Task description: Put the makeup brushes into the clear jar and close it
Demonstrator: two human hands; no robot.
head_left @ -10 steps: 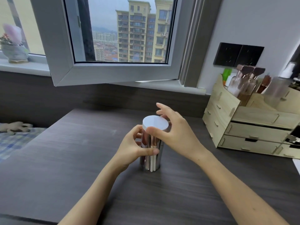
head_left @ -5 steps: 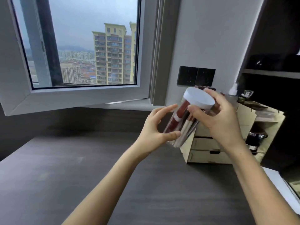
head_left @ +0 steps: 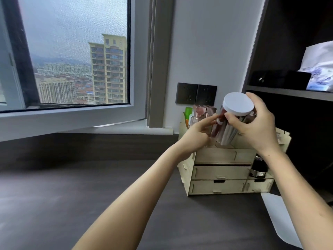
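Observation:
The clear jar (head_left: 223, 130) is in the air, tilted, above the top of the wooden organizer (head_left: 221, 170). Its white lid (head_left: 237, 104) sits on it. Makeup brushes (head_left: 219, 123) with dark red and white handles show through its wall. My right hand (head_left: 255, 125) grips the jar from the right, fingers around the lid's rim and upper wall. My left hand (head_left: 198, 134) is on the jar's left side, fingertips touching its wall; its lower fingers are hidden behind the jar.
Bottles and a green tube (head_left: 188, 112) stand in the organizer's top. A dark jar (head_left: 257, 168) sits in its right compartment. A dark shelf (head_left: 288, 91) with boxes is at upper right, wall sockets (head_left: 196, 95) behind, the open window (head_left: 72, 112) on the left, white paper (head_left: 281, 219) on the dark desk (head_left: 90, 195).
Both hands have lifted the closed jar off the desk and carried it up and right over the organizer. The head has turned right and up.

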